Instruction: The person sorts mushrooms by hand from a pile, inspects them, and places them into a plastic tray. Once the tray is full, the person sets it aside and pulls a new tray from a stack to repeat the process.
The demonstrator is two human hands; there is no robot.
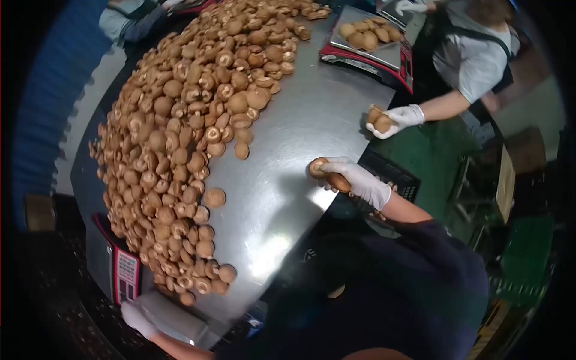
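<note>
My right hand (360, 182), in a white glove, is closed around brown mushrooms (339, 182) above the near edge of the metal table (288, 138). At the lower left, my left hand (138, 319), also gloved, is beside a metal scale plate (174, 316) and just below the red-and-white scale panel (126, 273). Its fingers are too unclear to show whether they hold anything. A large heap of mushrooms (174, 138) covers the left part of the table, with some loose ones along its right side.
Across the table corner, a co-worker's gloved hand (397, 120) holds mushrooms. Another scale (366, 54) carries several mushrooms at the top. A black crate (393, 174) stands beside the table edge. Part of another person (135, 24) shows at the top left.
</note>
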